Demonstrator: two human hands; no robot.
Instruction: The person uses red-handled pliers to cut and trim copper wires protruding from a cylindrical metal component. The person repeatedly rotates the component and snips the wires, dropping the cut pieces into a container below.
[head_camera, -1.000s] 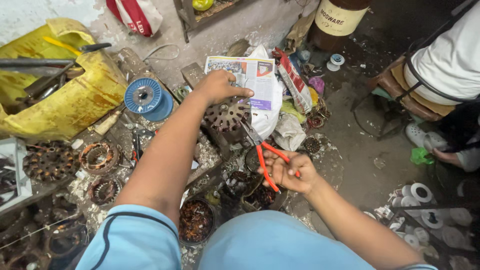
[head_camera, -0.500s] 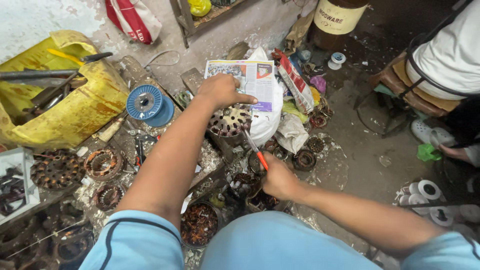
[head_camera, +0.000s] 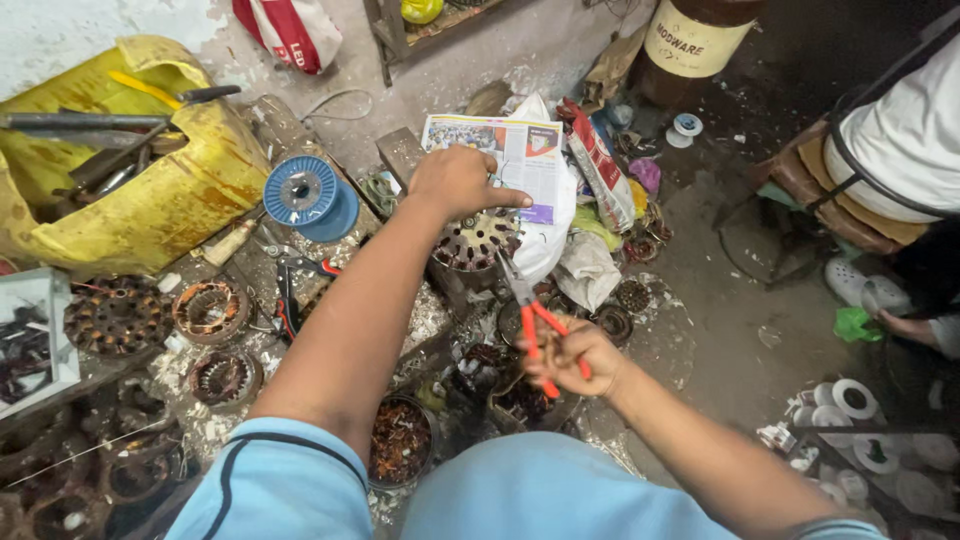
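Round slotted stator (head_camera: 478, 240), top hidden under gripping left hand (head_camera: 458, 180); right hand (head_camera: 578, 358) around orange-handled pliers (head_camera: 535, 320).

Slotted round stator (head_camera: 478, 238) upright — red-handled pliers (head_camera: 535, 325) touching.

The motor core (head_camera: 478, 240) is dull, grimy metal with a ribbed, slotted face. The pliers (head_camera: 530, 320) have bare steel jaws and glossy orange plastic handles. The spool (head_camera: 305, 195) is smooth blue plastic. The can (head_camera: 130, 190) is yellow plastic, scuffed and stained. The newspaper (head_camera: 525, 155) is thin printed paper. The floor (head_camera: 720, 330) is rough, dusty concrete.
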